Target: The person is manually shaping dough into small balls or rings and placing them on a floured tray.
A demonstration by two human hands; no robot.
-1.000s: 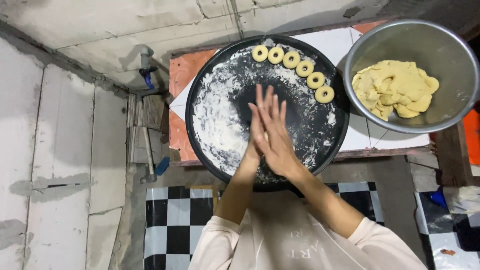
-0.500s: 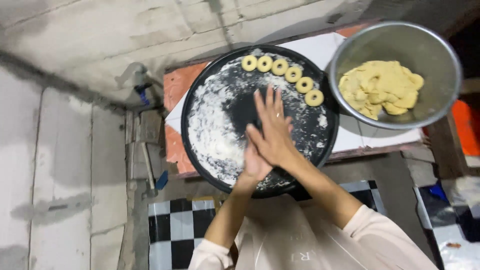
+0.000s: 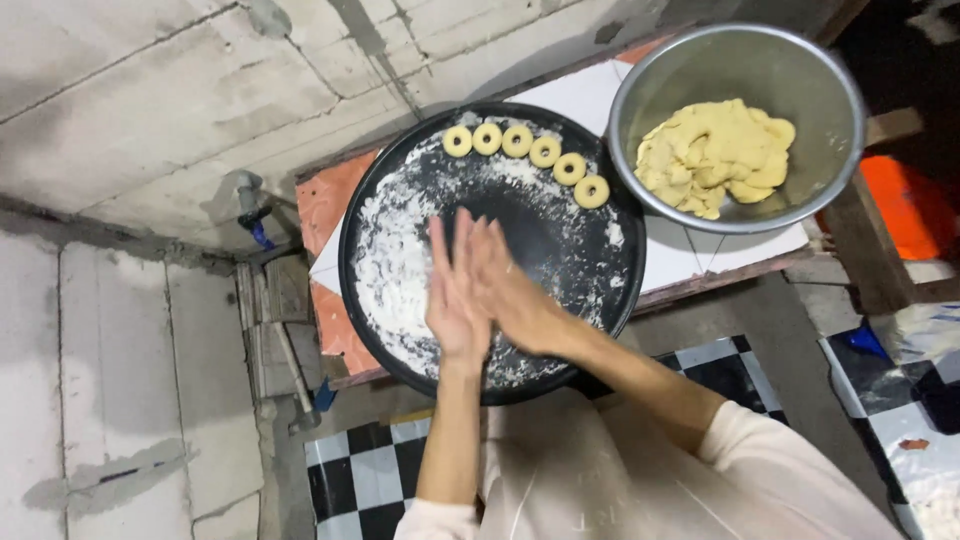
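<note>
Left hand (image 3: 455, 300) and right hand (image 3: 510, 290): pressed palm to palm, motion-blurred; whatever lies between the palms is hidden. Grip state of either hand: cannot be told.

Round black tray (image 3: 380, 200): lower centre covered by both hands and forearms.

Metal bowl (image 3: 640, 90): lower rim overlaps the surface (image 3: 680, 260) beneath.

Orange object (image 3: 905, 205), right edge of frame: cut off, kind unclear.

Blue item (image 3: 862, 340), lower right: too small to identify.
</note>
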